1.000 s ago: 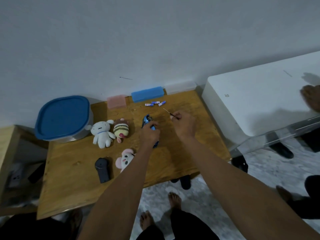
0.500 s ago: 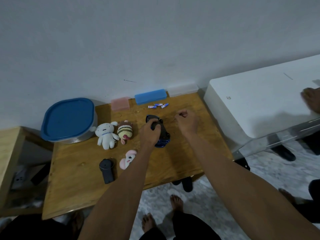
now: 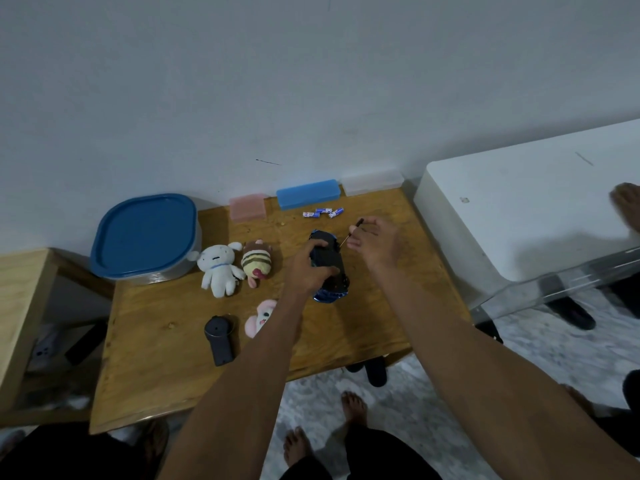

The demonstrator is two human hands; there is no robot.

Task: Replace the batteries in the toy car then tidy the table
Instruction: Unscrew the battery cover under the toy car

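The blue toy car (image 3: 331, 268) lies upside down on the wooden table (image 3: 166, 355), its black underside facing up. My left hand (image 3: 306, 270) grips the car from its left side. My right hand (image 3: 375, 245) holds a thin screwdriver (image 3: 351, 232) pinched in its fingers, the tip angled down toward the car's far end. Several small blue-and-white batteries (image 3: 322, 213) lie loose near the back of the table. A black remote control (image 3: 219, 339) rests flat at the front left.
Three small plush toys stand left of the car: a white one (image 3: 219, 268), a striped one (image 3: 257, 262), a pink one (image 3: 260, 317). A blue-lidded container (image 3: 145, 233), pink (image 3: 247, 208), blue (image 3: 307, 194) and clear (image 3: 372, 181) boxes line the back. Another person's hand (image 3: 627, 206) rests on a white table.
The car has been turned over from blue top to black underside. My right hand has brought the screwdriver down beside the car's far end.
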